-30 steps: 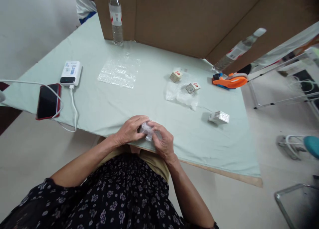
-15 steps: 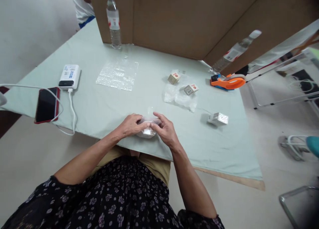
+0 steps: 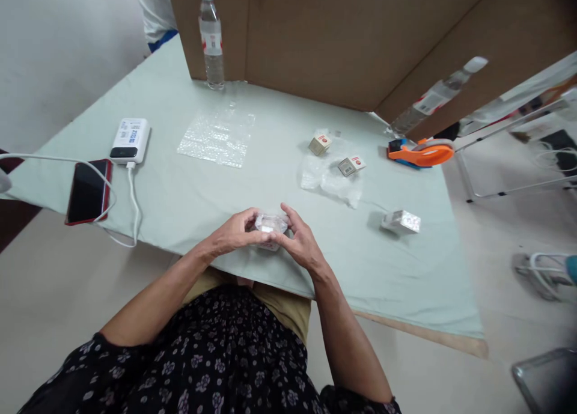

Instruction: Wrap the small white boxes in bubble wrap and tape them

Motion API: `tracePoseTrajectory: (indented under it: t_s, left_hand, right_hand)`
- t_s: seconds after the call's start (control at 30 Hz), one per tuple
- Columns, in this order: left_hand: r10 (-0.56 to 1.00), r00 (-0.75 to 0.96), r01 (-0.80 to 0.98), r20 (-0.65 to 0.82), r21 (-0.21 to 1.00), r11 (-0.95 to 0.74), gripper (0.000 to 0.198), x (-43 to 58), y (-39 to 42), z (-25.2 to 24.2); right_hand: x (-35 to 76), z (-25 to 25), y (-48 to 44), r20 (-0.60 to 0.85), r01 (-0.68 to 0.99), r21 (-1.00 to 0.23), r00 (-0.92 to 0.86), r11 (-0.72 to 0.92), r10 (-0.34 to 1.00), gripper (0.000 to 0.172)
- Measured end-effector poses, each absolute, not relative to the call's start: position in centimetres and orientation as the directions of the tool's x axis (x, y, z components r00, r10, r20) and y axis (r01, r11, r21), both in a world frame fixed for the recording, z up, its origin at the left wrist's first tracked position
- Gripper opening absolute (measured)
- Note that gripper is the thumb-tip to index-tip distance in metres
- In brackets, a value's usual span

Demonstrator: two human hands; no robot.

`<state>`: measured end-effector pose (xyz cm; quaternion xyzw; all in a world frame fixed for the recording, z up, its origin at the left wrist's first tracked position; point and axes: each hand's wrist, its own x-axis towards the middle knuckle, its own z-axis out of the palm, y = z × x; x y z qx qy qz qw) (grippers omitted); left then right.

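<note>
Near the table's front edge, a small box in bubble wrap (image 3: 270, 223) lies between my two hands. My left hand (image 3: 235, 231) curls around its left side, thumb along the front. My right hand (image 3: 300, 238) grips the right side, with its thumb meeting the left one and its index finger raised. The fingers cover part of the box. To the right, a wrapped box (image 3: 402, 222) rests on the cloth. Two small cartons, one standing (image 3: 320, 143) and one tilted (image 3: 351, 165), sit on crumpled bubble wrap (image 3: 331, 185). A flat bubble-wrap sheet (image 3: 219, 137) lies further left.
An orange and blue tape dispenser (image 3: 421, 154) sits at the right edge. Water bottles stand at back left (image 3: 211, 41) and lean at back right (image 3: 437, 98), against a cardboard panel (image 3: 311, 41). A power bank (image 3: 130, 140) and a cabled phone (image 3: 89, 191) lie left.
The wrap's upright flap is now folded down over the box. My thumbs have come together at its front. The whole view has shifted slightly.
</note>
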<state>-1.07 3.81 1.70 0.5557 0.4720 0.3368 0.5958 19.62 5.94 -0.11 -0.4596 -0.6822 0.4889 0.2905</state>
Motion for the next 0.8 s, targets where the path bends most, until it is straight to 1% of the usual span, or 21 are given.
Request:
tracePoseTrajectory:
  t_s: [0.07, 0.17, 0.27, 0.33, 0.47, 0.53, 0.63, 0.73, 0.8]
  left_hand:
    - [0.918, 0.350, 0.051, -0.187, 0.982, 0.181, 0.039, -1.2, 3.9, 1.4]
    - [0.929, 0.296, 0.058, -0.223, 0.975, 0.216, 0.032, -1.1, 4.2, 1.0]
    - [0.924, 0.272, 0.034, -0.268, 0.963, 0.269, 0.031, -0.9, 4.6, 1.0]
    - [0.921, 0.280, -0.004, -0.272, 0.959, 0.284, 0.037, -0.9, 4.7, 1.1]
    - [0.917, 0.302, -0.044, -0.259, 0.958, 0.285, 0.058, -0.9, 4.5, 1.1]
    - [0.907, 0.312, -0.038, -0.284, 0.950, 0.310, 0.062, -0.9, 4.5, 1.1]
    - [0.891, 0.345, -0.029, -0.294, 0.946, 0.323, 0.063, -0.9, 4.6, 1.2]
    - [0.878, 0.382, -0.020, -0.288, 0.948, 0.319, 0.062, -1.1, 4.7, 1.6]
    - [0.871, 0.394, -0.017, -0.294, 0.945, 0.326, 0.063, -1.2, 4.8, 1.8]
  right_hand:
    - [19.5, -0.3, 6.4, -0.062, 0.349, -0.933, -0.392, 0.086, 0.918, 0.079]
    - [19.0, -0.6, 6.7, -0.065, 0.346, -0.937, -0.306, 0.047, 0.950, 0.068]
    - [18.4, -1.0, 6.8, -0.068, 0.290, -0.957, -0.193, -0.009, 0.979, 0.064]
    - [17.9, -1.2, 6.7, -0.063, 0.273, -0.962, -0.163, -0.016, 0.985, 0.062]
    - [17.5, -1.4, 6.1, -0.078, 0.249, -0.968, -0.136, -0.043, 0.988, 0.055]
    - [17.7, -1.1, 6.0, -0.097, 0.218, -0.974, -0.137, -0.066, 0.986, 0.053]
    - [17.8, -0.4, 6.6, -0.124, 0.146, -0.984, -0.149, -0.102, 0.981, 0.049]
    - [17.6, 0.5, 8.1, -0.198, 0.051, -0.980, -0.215, -0.192, 0.956, 0.047]
    - [17.3, 0.9, 9.0, -0.222, 0.005, -0.974, -0.263, -0.229, 0.939, 0.042]
